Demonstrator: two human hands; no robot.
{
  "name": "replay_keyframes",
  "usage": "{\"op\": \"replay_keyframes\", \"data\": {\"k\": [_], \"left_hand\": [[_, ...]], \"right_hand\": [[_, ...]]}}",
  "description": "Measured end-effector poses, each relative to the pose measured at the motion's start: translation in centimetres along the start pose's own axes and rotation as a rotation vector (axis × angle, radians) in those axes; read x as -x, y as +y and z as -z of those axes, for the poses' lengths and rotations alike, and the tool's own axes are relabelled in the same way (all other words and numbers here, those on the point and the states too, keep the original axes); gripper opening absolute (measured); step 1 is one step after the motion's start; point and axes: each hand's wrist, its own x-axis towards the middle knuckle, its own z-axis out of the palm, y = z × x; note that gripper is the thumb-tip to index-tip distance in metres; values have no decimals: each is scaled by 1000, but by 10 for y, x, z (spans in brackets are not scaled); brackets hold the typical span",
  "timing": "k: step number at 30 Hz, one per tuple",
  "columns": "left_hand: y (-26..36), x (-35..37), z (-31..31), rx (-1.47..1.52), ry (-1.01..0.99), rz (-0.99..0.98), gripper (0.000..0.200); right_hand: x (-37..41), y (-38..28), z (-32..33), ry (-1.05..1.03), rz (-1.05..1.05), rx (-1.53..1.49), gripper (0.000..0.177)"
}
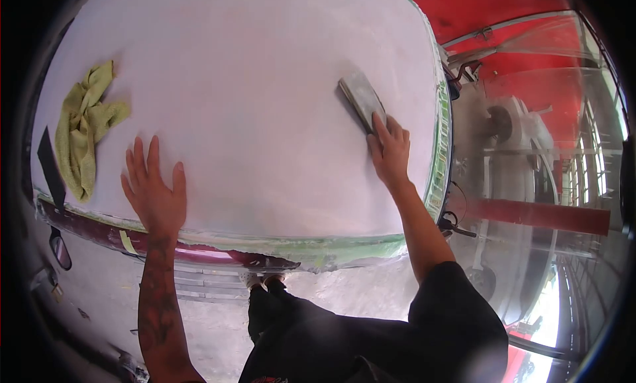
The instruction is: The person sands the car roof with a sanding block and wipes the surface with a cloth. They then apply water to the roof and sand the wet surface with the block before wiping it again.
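ok so the right hand (392, 152) has its fingers wrapped round the lower end of a grey sanding block (364, 98); the block is over on the right part of a big pale vehicle panel (258, 118), slanting so its far end points up and to the left; it looks like it's down on the surface, but I can't tell if the whole underside sits flat.

Left hand (154, 194) is palm down at the lower left of the same panel; fingers released and spread, thumb out to the side; there's a tattooed forearm (159, 297) behind it.

Just beyond that hand, toward the left edge, there's a crumpled yellow-green towel (81, 141) lying on the panel; a flat dark strip (50, 167) is right by it, poking over toward the rim.

Along the near edge you get maroon paintwork (212, 256) with a bit of yellow tape (127, 242) on it; further right it turns into a patchy green edge (361, 252), and more green runs up the right side.

Off to the right there's a vehicle (520, 250) behind hazy clear plastic, plus a red post (556, 216); the person's shoes (273, 278) are on the floor (364, 295) below the near edge.
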Motion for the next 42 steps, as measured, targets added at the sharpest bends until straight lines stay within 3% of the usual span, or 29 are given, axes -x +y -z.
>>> {"op": "replay_keyframes", "data": {"k": [2,5,8,10,13,18,20,22,25,28,31,36,39,42], "left_hand": [[0,0,-1,-30,-27,22,61],[0,0,0,-31,-21,24,61],[-1,1,-1,-43,8,-5,61],[-3,2,-3,-44,16,-11,61],[-4,1,-5,-39,22,-25,60],[-4,-1,-4,-33,19,1,60],[-5,-1,-7,-40,18,1,60],[-4,2,-7,-44,11,-1,59],[-6,-1,-9,-47,41,-6,59],[-7,2,-8,-42,50,-19,59],[-7,0,-9,-37,47,-19,58],[-7,0,-8,-47,32,-9,59],[-6,1,-7,-54,24,-18,59],[-6,0,-8,-76,14,13,59]], "right_hand": [[86,-27,24,-94,28,-11,57],[83,-9,31,-132,177,7,56],[-36,44,-6,60,105,29,53],[-118,71,-20,44,-12,136,44],[-110,65,-21,37,-60,105,44],[107,-15,28,-82,-21,-51,56],[144,-24,41,-167,0,-84,58],[112,3,34,-149,114,0,60],[-22,44,-6,33,22,104,52],[-119,72,-21,1,-97,172,44],[-71,54,-18,31,-90,129,47],[119,-14,33,-118,-30,61,58],[76,15,25,-85,41,88,60],[-55,66,-10,19,-68,181,47]]}}
